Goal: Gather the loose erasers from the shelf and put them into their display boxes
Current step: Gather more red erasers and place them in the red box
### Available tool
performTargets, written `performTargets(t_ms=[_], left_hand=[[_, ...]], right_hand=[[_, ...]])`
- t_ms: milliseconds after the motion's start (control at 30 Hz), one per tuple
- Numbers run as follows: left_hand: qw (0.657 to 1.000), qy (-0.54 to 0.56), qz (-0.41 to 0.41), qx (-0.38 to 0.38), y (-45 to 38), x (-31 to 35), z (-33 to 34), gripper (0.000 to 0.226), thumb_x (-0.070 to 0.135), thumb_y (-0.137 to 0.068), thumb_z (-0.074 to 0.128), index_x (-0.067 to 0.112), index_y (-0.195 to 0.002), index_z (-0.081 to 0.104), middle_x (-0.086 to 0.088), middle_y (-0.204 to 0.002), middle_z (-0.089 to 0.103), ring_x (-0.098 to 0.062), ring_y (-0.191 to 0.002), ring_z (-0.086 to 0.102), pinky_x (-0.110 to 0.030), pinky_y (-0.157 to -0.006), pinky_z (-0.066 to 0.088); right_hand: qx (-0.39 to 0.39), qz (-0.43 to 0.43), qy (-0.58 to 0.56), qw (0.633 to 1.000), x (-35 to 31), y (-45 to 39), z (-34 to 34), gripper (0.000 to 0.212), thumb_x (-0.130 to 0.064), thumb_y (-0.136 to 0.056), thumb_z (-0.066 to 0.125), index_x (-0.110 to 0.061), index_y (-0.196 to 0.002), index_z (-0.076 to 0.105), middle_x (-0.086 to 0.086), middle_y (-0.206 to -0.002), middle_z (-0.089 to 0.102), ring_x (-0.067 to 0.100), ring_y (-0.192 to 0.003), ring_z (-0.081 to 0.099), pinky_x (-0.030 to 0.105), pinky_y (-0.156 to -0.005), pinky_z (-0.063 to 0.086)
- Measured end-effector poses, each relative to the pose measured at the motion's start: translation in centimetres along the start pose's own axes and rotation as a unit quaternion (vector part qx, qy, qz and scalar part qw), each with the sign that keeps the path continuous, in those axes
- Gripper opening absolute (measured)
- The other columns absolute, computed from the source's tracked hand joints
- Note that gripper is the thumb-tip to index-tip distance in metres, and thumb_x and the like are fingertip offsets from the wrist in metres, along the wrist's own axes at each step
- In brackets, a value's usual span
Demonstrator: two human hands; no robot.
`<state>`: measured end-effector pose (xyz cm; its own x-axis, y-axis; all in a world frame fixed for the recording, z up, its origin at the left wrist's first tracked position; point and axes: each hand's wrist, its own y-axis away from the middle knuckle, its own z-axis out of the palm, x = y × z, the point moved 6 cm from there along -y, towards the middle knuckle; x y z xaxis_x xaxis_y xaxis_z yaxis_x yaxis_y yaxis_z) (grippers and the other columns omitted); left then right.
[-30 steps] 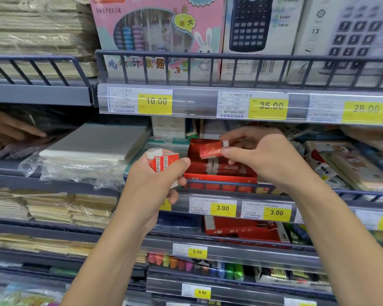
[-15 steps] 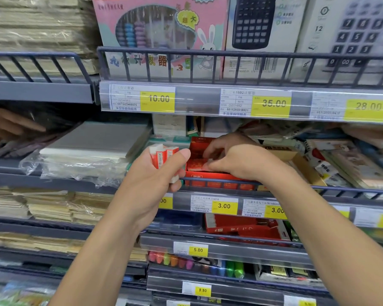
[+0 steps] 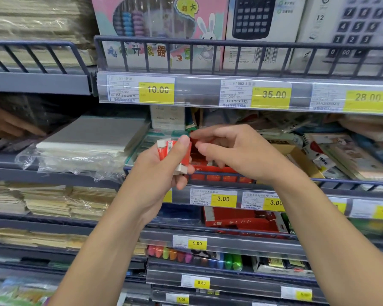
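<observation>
My left hand [image 3: 155, 173] grips a small bundle of erasers [image 3: 169, 151] in red sleeves with white ends, held upright in front of the middle shelf. My right hand [image 3: 234, 153] hovers just right of the bundle, its index finger and thumb spread near the top eraser and holding nothing. Behind both hands a red display box [image 3: 212, 171] with erasers in it sits on the shelf behind the wire rail [image 3: 352, 184]. Most of the box's inside is hidden by my hands.
Plastic-wrapped paper stacks [image 3: 86, 140] lie left of the box, and notebooks and a cardboard box [image 3: 301, 157] lie to its right. Another red box [image 3: 237, 219] sits one shelf lower. Another person's hand [image 3: 7, 124] reaches in at the far left. Calculator boxes stand above.
My right hand carried one red eraser down into the display box, let it go, and has come back empty to the bundle in my left hand.
</observation>
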<state>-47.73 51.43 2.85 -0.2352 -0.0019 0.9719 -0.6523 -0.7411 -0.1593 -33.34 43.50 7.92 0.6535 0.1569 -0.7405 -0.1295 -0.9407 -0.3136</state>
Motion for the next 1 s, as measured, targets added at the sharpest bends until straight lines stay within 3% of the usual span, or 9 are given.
performTargets(t_ms=[100,167,367,533,700,800,867,933,1000], left_hand=[[1.0,-0.009,0.017,-0.012,0.0,0.0,0.3,0.052,0.059,-0.09,0.067,0.008,-0.098,0.077,-0.009,-0.074,0.068,-0.018,-0.061,0.051,-0.021,-0.048,0.042],[0.999,-0.009,0.023,-0.022,0.0,0.0,0.6,0.05,0.059,-0.091,0.067,0.011,-0.094,0.078,-0.009,-0.074,0.067,-0.02,-0.065,0.053,-0.021,-0.047,0.041],[0.999,-0.016,0.023,-0.03,0.3,0.0,0.4,0.043,0.061,-0.091,0.067,0.02,-0.084,0.079,-0.008,-0.076,0.07,-0.022,-0.066,0.058,-0.022,-0.047,0.045],[0.999,-0.002,0.033,-0.004,0.2,0.1,-0.4,0.029,0.047,-0.081,0.081,0.019,-0.086,0.079,-0.005,-0.076,0.068,-0.014,-0.065,0.059,-0.021,-0.044,0.042],[1.0,-0.008,0.023,0.011,-0.1,-0.4,-0.6,0.028,0.035,-0.089,0.081,0.008,-0.086,0.073,-0.007,-0.068,0.058,-0.014,-0.055,0.045,-0.021,-0.041,0.036],[1.0,0.003,0.018,0.011,-0.3,-0.4,-0.3,0.033,0.035,-0.092,0.078,0.003,-0.09,0.07,-0.007,-0.07,0.06,-0.011,-0.053,0.045,-0.02,-0.04,0.034],[1.0,0.004,0.02,0.016,-0.4,-0.3,-0.4,0.028,0.037,-0.093,0.075,0.011,-0.087,0.068,-0.002,-0.072,0.061,-0.009,-0.054,0.046,-0.019,-0.041,0.034],[0.999,0.007,0.014,0.03,-0.6,-0.4,-0.9,0.025,0.038,-0.093,0.074,0.016,-0.084,0.063,0.002,-0.071,0.057,-0.008,-0.056,0.045,-0.019,-0.042,0.034],[0.999,0.013,0.003,0.042,-0.7,-0.4,-1.4,0.022,0.035,-0.089,0.075,0.019,-0.085,0.06,0.005,-0.07,0.054,-0.007,-0.058,0.045,-0.018,-0.043,0.035]], right_hand=[[-0.03,-0.051,-0.053,0.997,-1.3,0.9,1.2,0.03,-0.019,-0.091,0.072,-0.022,-0.121,0.069,0.001,-0.101,0.073,0.022,-0.075,0.063,0.037,-0.065,0.055],[0.0,-0.058,-0.066,0.996,-1.3,0.8,1.4,0.027,-0.015,-0.087,0.076,-0.016,-0.114,0.07,0.001,-0.099,0.074,0.029,-0.081,0.065,0.049,-0.074,0.056],[0.035,-0.04,-0.162,0.985,-0.1,1.2,1.0,0.022,-0.011,-0.081,0.08,-0.011,-0.098,0.065,-0.003,-0.087,0.072,0.014,-0.08,0.066,0.027,-0.074,0.056],[0.071,-0.015,-0.22,0.973,0.7,1.4,0.3,0.025,-0.007,-0.086,0.074,-0.011,-0.106,0.06,0.007,-0.09,0.066,0.015,-0.071,0.063,0.027,-0.065,0.054],[0.051,-0.056,-0.097,0.992,-0.1,2.0,-0.5,0.028,-0.015,-0.086,0.077,-0.016,-0.113,0.07,-0.001,-0.096,0.072,0.019,-0.085,0.069,0.03,-0.075,0.057],[0.065,-0.048,-0.07,0.994,-0.3,2.0,-1.5,0.025,-0.019,-0.084,0.079,-0.017,-0.109,0.074,0.002,-0.09,0.075,0.02,-0.08,0.071,0.029,-0.073,0.058],[0.101,-0.014,-0.056,0.993,0.3,2.0,-2.6,0.025,-0.029,-0.082,0.081,-0.024,-0.106,0.076,0.0,-0.082,0.077,0.012,-0.071,0.071,0.025,-0.067,0.056],[0.128,0.051,0.013,0.99,1.4,1.9,-3.9,0.027,-0.045,-0.079,0.079,-0.033,-0.103,0.075,0.0,-0.076,0.076,0.016,-0.068,0.071,0.034,-0.067,0.058],[0.102,0.1,0.112,0.983,2.5,1.8,-4.7,0.024,-0.051,-0.08,0.075,-0.039,-0.102,0.072,-0.005,-0.07,0.075,0.012,-0.064,0.068,0.025,-0.065,0.055]])
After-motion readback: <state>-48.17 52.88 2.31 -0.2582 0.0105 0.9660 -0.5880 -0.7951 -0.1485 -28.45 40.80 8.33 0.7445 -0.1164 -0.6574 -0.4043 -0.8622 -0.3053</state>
